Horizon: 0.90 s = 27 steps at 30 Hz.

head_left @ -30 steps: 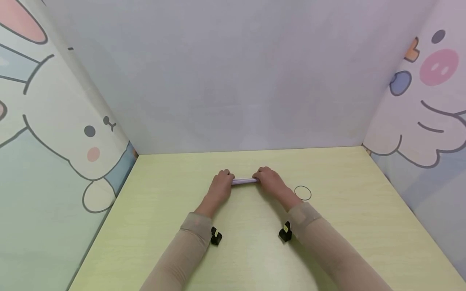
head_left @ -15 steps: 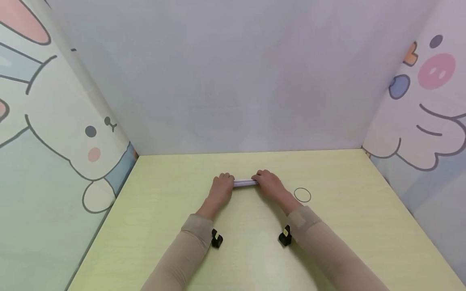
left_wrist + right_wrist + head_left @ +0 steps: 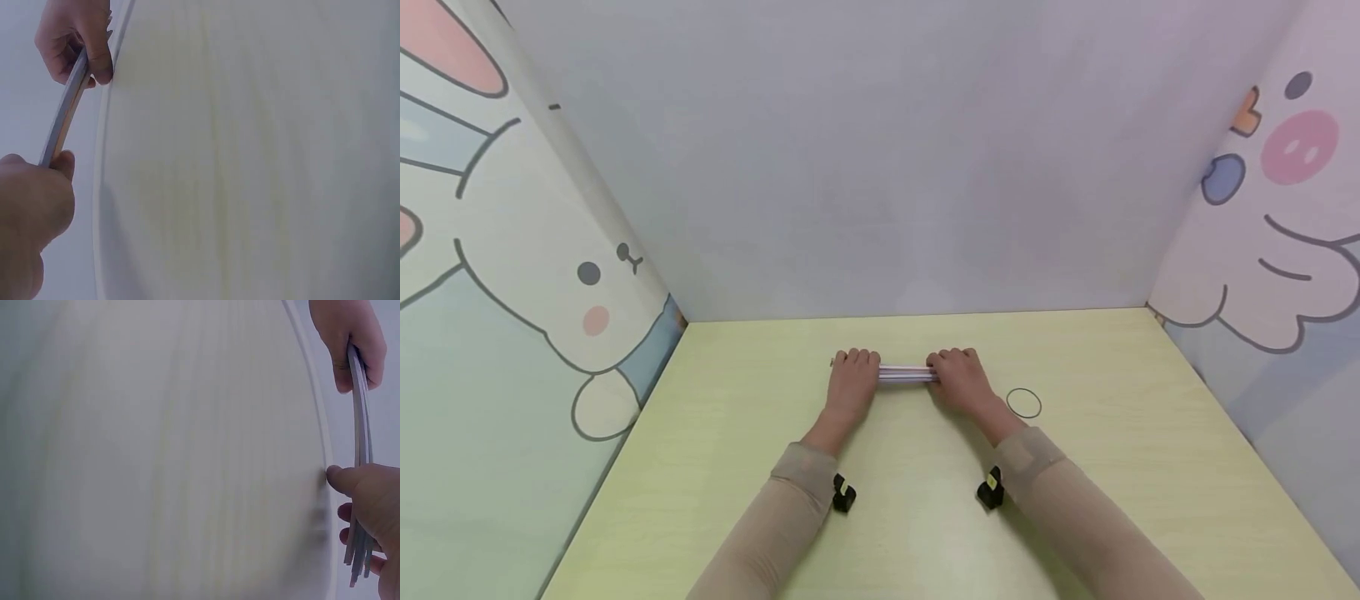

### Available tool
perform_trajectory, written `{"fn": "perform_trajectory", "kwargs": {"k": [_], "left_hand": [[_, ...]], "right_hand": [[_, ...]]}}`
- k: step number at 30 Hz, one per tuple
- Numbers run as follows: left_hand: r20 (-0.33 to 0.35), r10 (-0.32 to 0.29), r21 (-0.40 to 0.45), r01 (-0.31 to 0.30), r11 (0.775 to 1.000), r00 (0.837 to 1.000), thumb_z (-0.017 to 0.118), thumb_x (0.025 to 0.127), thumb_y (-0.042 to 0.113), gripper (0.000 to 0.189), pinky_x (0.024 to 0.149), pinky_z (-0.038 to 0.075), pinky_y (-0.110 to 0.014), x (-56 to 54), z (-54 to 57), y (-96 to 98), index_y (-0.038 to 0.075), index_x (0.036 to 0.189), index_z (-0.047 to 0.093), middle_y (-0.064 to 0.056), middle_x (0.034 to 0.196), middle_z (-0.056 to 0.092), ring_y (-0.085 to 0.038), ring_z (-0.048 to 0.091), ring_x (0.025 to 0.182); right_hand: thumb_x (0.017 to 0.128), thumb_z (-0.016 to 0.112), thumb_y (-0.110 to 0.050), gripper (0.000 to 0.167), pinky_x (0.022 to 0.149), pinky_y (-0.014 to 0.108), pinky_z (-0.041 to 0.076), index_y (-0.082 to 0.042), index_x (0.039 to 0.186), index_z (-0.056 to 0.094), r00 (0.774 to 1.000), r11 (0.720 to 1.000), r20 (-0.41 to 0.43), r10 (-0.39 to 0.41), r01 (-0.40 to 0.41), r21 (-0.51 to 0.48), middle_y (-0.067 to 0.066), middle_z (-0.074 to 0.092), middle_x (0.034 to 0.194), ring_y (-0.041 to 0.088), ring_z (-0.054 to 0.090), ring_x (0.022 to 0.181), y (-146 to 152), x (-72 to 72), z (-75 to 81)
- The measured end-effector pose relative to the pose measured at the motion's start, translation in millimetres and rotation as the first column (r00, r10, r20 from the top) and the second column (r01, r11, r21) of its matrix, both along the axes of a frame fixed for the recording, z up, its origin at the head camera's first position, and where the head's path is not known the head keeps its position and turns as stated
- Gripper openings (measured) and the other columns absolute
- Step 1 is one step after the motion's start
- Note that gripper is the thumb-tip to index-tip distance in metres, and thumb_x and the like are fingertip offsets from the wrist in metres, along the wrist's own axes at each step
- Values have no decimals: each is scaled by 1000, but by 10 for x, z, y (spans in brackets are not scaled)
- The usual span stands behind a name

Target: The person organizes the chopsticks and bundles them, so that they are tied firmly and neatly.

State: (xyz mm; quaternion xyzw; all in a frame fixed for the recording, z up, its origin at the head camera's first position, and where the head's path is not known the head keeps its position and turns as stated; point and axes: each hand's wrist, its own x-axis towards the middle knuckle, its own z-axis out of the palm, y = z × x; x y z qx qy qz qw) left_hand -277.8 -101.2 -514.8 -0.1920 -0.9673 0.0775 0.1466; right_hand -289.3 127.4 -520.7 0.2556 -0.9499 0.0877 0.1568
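My left hand (image 3: 853, 385) and right hand (image 3: 962, 383) grip a bundle of thin, pale sticks (image 3: 907, 374) from above, one hand toward each end. The bundle lies crosswise in the head view, with several sticks side by side between the hands. In the right wrist view, loose stick ends (image 3: 357, 559) of uneven length stick out past the right hand (image 3: 375, 506). A small tip (image 3: 832, 362) shows beyond the left hand. In the left wrist view, the bundle (image 3: 65, 109) runs between both hands. Fingers hide most of both ends.
A thin dark ring, like a rubber band (image 3: 1024, 417), lies on the light wooden table (image 3: 917, 517) to the right of the right hand. Behind stands a plain pale wall (image 3: 880, 167). Side panels with cartoon animals (image 3: 542, 250) border the table left and right.
Both hands have turned slightly and stand a little farther apart. The sticks between them look more spread, with separate lines visible. The ring stays where it was on the table.
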Motion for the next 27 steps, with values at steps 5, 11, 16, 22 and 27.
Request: {"fn": "perform_trajectory", "kwargs": {"k": [5, 11, 16, 22, 27], "left_hand": [[-164, -2, 49, 10, 999, 987, 73, 88, 9, 14, 73, 38, -36, -7, 27, -34, 12, 94, 60, -2, 80, 62, -21, 53, 72], [-416, 2, 182, 81, 980, 910, 79, 84, 18, 18, 63, 36, -35, -21, 36, -49, 10, 84, 63, -5, 71, 66, -23, 62, 63], [-513, 63, 277, 95, 956, 856, 79, 86, 33, 31, 56, 36, -35, -19, 66, -37, 8, 79, 63, -7, 65, 65, -23, 61, 54], [-493, 92, 277, 56, 959, 865, 76, 90, 35, 36, 46, 41, -35, 21, 82, -64, 7, 71, 62, -5, 55, 60, -22, 57, 45], [-539, 35, 234, 110, 966, 841, 77, 88, 40, 48, 41, 37, -33, 33, 109, -61, 10, 57, 55, -1, 48, 51, -19, 48, 39]], "right_hand": [[84, 78, -49, 37, 79, 46, 42, -14, 95, 73, 999, 999, 6, -47, 47, -28, 0, 67, 81, 23, 60, 75, 39, 15, 23], [94, 63, -50, 42, 64, 42, 45, -12, 78, 71, 997, 970, 30, -68, 73, -232, 0, 60, 69, 22, 56, 63, 51, 25, 75], [103, 54, -30, 35, 59, 40, 46, -10, 77, 66, 993, 873, 16, -114, 108, -475, 3, 60, 68, 20, 56, 60, 14, 16, 136], [100, 59, -10, 14, 62, 36, 56, 0, 103, 68, 1000, 715, -1, -12, 8, -699, 10, 68, 78, 22, 68, 67, 6, -22, 220], [96, 63, -7, 13, 65, 22, 52, -1, 107, 67, 992, 532, 116, -55, 127, -837, 8, 66, 88, 20, 65, 79, 34, -43, 281]]}}
